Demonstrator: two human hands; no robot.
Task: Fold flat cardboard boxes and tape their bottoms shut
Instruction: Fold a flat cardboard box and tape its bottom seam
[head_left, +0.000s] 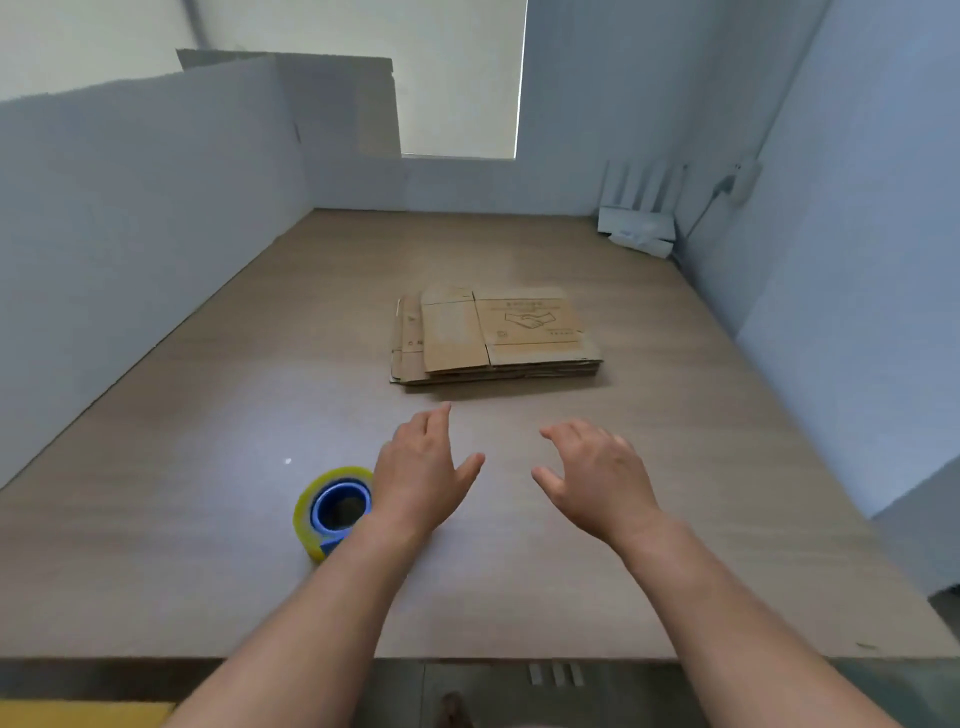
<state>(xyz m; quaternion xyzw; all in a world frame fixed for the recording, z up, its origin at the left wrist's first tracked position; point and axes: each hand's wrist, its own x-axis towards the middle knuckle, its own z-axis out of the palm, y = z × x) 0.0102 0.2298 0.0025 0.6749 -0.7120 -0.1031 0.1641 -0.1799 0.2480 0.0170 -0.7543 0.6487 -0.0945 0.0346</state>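
Note:
A stack of flat brown cardboard boxes (493, 335) lies in the middle of the wooden table (208, 415), the top one printed with a handshake drawing. A roll of clear yellowish tape on a blue dispenser core (332, 512) stands near the table's front, just left of my left wrist. My left hand (423, 473) hovers over the table with fingers straight, a short way in front of the stack. To its right my right hand (597, 475) hovers too, fingers loosely bent and holding nothing. Neither hand touches the boxes or the tape.
Grey partition walls (130, 234) enclose the table on the left, back and right. A white device with upright antennas (641, 218) sits in the far right corner, a cable running up the wall. The table's front edge (467, 659) is near me, with floor below.

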